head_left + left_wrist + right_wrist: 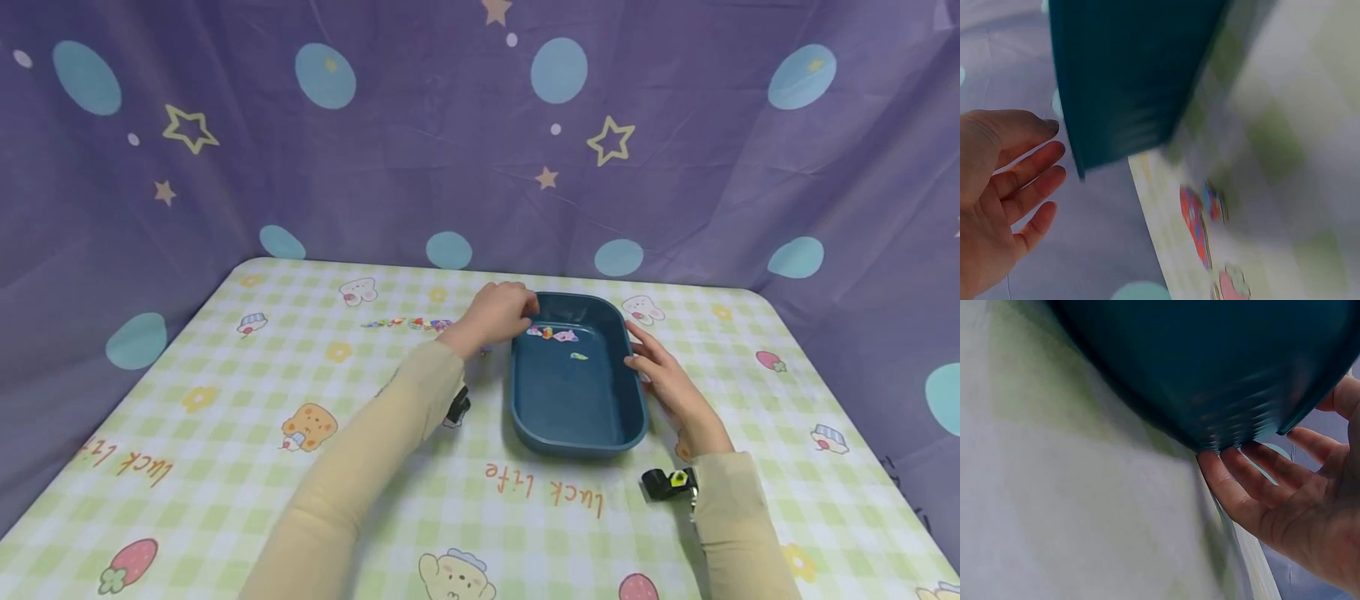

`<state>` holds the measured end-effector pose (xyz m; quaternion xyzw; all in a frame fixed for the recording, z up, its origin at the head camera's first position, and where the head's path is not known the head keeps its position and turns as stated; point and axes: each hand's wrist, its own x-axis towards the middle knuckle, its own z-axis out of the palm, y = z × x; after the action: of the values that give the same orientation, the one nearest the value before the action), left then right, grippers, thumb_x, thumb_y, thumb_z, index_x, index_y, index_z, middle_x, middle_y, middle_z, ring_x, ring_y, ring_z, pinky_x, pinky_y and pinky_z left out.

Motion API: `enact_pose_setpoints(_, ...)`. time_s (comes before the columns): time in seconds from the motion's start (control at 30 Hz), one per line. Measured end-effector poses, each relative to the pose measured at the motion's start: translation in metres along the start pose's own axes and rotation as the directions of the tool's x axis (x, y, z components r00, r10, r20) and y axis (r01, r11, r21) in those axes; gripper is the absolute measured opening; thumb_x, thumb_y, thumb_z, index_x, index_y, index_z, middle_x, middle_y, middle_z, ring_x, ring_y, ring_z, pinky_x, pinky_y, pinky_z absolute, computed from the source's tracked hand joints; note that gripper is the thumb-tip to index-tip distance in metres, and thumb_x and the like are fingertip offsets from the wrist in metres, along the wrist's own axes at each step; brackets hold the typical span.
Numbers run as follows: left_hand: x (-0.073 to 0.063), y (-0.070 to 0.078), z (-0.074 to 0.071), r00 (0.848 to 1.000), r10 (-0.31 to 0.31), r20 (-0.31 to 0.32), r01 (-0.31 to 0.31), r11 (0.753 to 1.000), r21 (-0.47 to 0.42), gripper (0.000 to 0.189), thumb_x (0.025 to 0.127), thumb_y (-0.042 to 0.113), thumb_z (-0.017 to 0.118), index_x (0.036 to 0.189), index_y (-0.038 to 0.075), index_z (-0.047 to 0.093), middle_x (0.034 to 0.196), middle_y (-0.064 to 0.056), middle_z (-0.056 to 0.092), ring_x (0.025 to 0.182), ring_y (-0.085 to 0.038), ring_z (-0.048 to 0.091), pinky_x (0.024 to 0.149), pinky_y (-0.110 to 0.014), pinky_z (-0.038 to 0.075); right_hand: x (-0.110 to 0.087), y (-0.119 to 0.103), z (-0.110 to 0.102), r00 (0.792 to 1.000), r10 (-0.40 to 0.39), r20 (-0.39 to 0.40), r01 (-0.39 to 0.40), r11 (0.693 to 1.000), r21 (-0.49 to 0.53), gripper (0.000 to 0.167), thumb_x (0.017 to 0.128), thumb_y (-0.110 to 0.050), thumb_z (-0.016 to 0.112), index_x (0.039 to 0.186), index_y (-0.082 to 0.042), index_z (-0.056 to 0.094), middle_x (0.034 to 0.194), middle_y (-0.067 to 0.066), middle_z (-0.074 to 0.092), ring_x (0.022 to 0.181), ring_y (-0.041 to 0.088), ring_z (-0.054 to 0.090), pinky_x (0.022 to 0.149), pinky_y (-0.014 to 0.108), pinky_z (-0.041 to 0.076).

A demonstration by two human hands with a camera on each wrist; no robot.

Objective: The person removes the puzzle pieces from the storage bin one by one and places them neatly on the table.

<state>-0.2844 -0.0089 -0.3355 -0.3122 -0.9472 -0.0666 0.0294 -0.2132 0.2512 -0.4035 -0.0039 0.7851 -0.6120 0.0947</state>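
Observation:
A dark teal rectangular bin (577,392) with rounded corners rests on the table. Several small colourful pieces (565,336) lie inside it, mostly toward the far end; their kind is too small to tell. My left hand (501,312) is at the bin's far left rim, and in the left wrist view the hand (1013,181) has loosely bent fingers with nothing between them. On the opposite side, my right hand (671,383) holds the bin's wall. Its fingers (1235,487) touch the outside while the thumb lies at the rim.
A row of small colourful pieces (416,323) lies on the table left of the bin, partly hidden by the left arm. The checked tablecloth (225,467) has printed cartoons and lettering. A purple curtain (450,167) hangs behind the table.

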Motion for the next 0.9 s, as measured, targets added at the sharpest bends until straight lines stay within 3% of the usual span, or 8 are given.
enact_pose_setpoints(0.17,0.011,0.023,0.011,0.997,0.071,0.025,-0.072,0.997,0.018,0.025,0.083,0.019,0.059,0.107,0.018,0.066,0.106,0.002,0.062,0.099,-0.015,0.057,0.087,-0.037,0.042,0.0,0.0,-0.001,1.0,-0.003,-0.001,0.003,1.0,-0.006,0.062,0.092,-0.015,0.044,0.147,-0.022,0.015,0.144,0.022,0.025,0.125,0.038,0.033,0.093,0.048,0.034)
enact_pose_setpoints(0.4,0.018,0.045,0.028,0.987,0.137,0.084,-0.141,0.989,0.047,0.028,0.084,0.022,0.059,0.111,0.019,0.064,0.105,0.003,0.061,0.096,-0.012,0.057,0.081,-0.033,0.044,0.001,0.001,-0.001,1.0,0.001,0.004,-0.001,1.0,0.0,0.062,0.092,-0.015,0.044,0.147,-0.022,0.015,0.144,0.021,0.025,0.126,0.037,0.033,0.095,0.05,0.033)
enact_pose_setpoints(0.53,0.019,0.05,0.035,0.977,0.152,0.147,-0.158,0.987,0.036,0.03,0.085,0.026,0.061,0.115,0.021,0.062,0.106,0.003,0.059,0.095,-0.011,0.057,0.081,-0.031,0.044,0.001,0.001,-0.001,1.0,0.005,0.014,-0.005,1.0,0.009,0.063,0.092,-0.016,0.044,0.147,-0.022,0.014,0.145,0.021,0.024,0.127,0.038,0.031,0.096,0.053,0.031)
enact_pose_setpoints(0.67,0.022,0.052,0.04,0.969,0.152,0.197,-0.16,0.987,0.024,0.033,0.086,0.028,0.059,0.118,0.02,0.06,0.114,0.003,0.057,0.103,-0.013,0.055,0.087,-0.033,0.043,0.001,0.001,-0.001,1.0,0.004,0.019,-0.004,1.0,0.014,0.062,0.092,-0.016,0.044,0.147,-0.023,0.014,0.145,0.021,0.024,0.127,0.038,0.031,0.097,0.054,0.03)
enact_pose_setpoints(0.9,0.024,0.054,0.045,0.954,0.163,0.251,-0.168,0.986,-0.005,0.036,0.087,0.027,0.059,0.121,0.018,0.059,0.122,0.001,0.054,0.112,-0.015,0.052,0.093,-0.033,0.042,0.002,0.002,-0.002,1.0,-0.007,0.011,0.007,1.0,0.009,0.062,0.093,-0.015,0.043,0.147,-0.022,0.014,0.144,0.021,0.026,0.124,0.036,0.034,0.092,0.047,0.036)
